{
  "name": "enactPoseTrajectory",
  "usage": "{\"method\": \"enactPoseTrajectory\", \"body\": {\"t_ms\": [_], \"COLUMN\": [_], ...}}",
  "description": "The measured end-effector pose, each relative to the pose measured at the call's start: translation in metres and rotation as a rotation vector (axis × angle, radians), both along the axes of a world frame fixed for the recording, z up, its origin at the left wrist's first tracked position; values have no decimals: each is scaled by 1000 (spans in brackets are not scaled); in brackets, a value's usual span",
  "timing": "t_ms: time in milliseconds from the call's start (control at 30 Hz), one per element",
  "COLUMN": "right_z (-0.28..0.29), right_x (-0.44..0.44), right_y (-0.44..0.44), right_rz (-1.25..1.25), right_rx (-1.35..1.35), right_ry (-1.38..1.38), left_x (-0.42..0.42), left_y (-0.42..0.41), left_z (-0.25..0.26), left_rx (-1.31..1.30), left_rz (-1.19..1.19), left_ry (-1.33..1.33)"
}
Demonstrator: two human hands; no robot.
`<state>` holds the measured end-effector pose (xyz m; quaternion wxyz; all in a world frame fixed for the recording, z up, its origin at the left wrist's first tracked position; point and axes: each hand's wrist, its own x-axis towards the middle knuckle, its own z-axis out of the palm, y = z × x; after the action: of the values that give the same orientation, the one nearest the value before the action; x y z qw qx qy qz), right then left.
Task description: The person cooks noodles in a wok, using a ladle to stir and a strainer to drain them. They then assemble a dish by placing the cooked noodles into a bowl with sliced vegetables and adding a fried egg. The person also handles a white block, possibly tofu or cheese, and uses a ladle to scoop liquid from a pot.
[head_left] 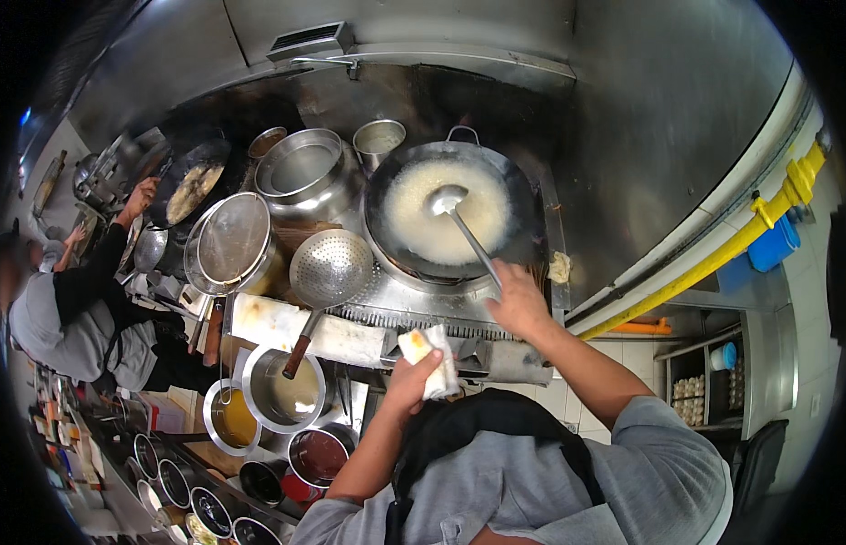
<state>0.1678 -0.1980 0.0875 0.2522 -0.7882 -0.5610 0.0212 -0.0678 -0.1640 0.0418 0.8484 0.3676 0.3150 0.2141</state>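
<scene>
My right hand (522, 300) grips the handle of a steel ladle (474, 235). Its bowl rests in pale, frothy liquid (423, 228) inside a large black wok (515, 170) on the stove. In my left hand (413, 381) is a folded white cloth (430, 357) with yellow-orange stains, held near the stove's front edge, apart from the wok. Left of the wok lies a perforated steel skimmer (331, 269), its wooden handle reaching over a metal pot (249, 381) of cloudy liquid.
A round mesh strainer (233, 238) sits beside a wide steel pot (300, 167). Yellow liquid (233, 419) and dark red sauce (319, 455) fill nearby pots. At left, a co-worker (75, 327) holds a second wok (195, 184). A yellow pipe (709, 259) runs along the right.
</scene>
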Motion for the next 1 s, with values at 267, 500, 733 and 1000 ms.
{"method": "enactPoseTrajectory", "body": {"t_ms": [267, 500, 733, 1000], "right_z": [-2, -19, 0, -12], "right_x": [-2, 26, 4, -23], "right_y": [-30, 17, -2, -4], "right_rz": [-175, -147, -193, -245], "right_rx": [-239, -251, -203, -107], "right_ry": [1173, 1311, 1473, 1319], "left_x": [-72, -45, -62, -78], "left_y": [-5, -6, -9, -10], "left_z": [2, 13, 15, 23], "left_rx": [34, 83, -214, -172], "left_rz": [127, 167, 211, 250], "left_ry": [33, 100, -381, -398]}}
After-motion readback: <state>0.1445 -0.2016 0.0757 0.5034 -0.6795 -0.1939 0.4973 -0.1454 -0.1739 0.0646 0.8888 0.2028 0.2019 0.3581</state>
